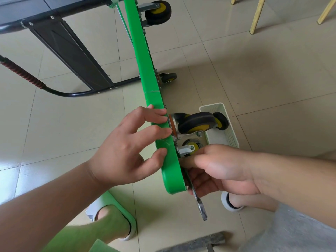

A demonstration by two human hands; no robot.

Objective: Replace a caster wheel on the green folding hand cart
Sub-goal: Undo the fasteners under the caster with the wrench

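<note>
Head view — five casters [158, 12] [169, 78] [196, 125] [190, 147] [221, 120], one wrench [201, 206] (one basket [231, 137])

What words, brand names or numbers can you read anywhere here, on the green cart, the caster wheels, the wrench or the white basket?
No readable text anywhere in this view.
green cart: plain paint, no lettering.
nearest caster wheel: no marking shows.
wrench: any stamp is too small to read.
white basket: no label.

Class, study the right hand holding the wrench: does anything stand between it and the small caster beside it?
Nothing visible does. The right hand sits close beside the small caster; the green deck hides the head of the wrench.
</note>
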